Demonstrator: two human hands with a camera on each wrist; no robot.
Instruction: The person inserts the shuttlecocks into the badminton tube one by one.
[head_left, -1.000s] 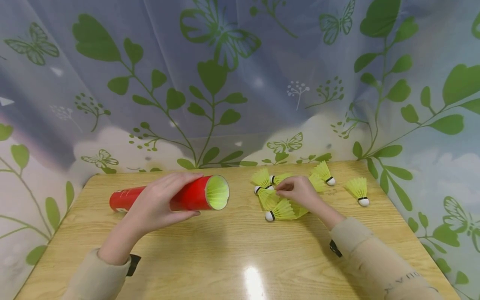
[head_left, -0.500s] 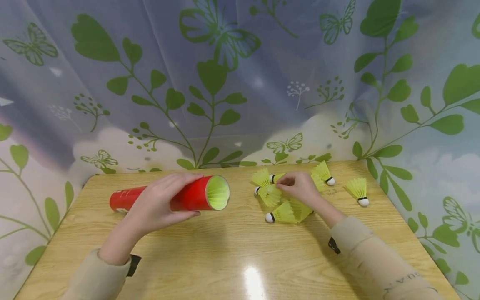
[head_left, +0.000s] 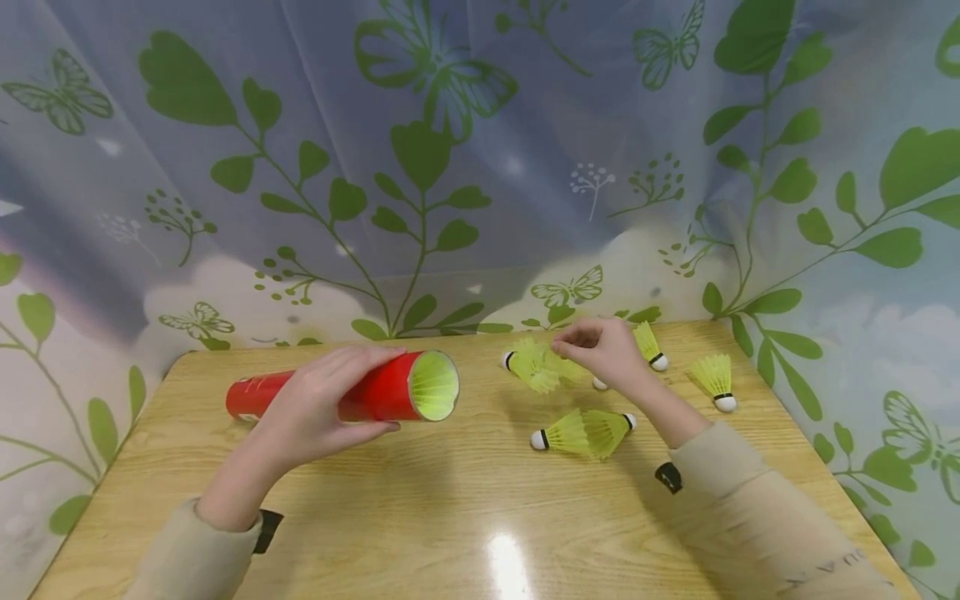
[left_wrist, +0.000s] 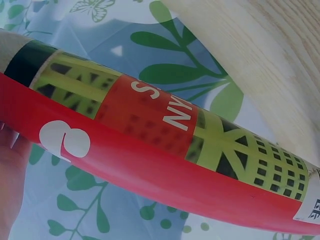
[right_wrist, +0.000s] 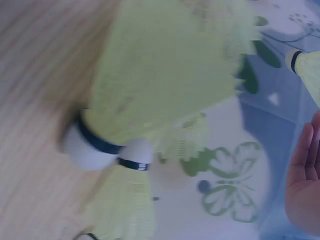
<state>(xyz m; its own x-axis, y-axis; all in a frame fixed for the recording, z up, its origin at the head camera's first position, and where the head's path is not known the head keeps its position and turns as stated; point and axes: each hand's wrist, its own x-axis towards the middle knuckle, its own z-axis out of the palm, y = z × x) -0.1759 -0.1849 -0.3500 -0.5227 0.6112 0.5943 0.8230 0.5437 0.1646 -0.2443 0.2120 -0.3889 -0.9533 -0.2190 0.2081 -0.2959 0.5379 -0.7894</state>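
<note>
My left hand grips a red shuttlecock tube round its body, its open end facing right. Yellow shuttlecock skirt shows inside that mouth. In the left wrist view, the tube has a clear side window with yellow skirts and a white cork behind it. My right hand has thumb and fingers together at the skirt of a yellow shuttlecock, whose white cork points left. In the right wrist view, this shuttlecock reaches down to the fingertips.
Two shuttlecocks, one with its cork left and one with its cork right, lie skirt to skirt on the wooden table. Further right lie another shuttlecock and a separate one. A patterned curtain hangs behind.
My right hand has moved up and slightly right. The shuttlecock at its fingertips has shifted away from the two nearer ones, leaving a shadow on the table. My left hand and the tube stay nearly still.
</note>
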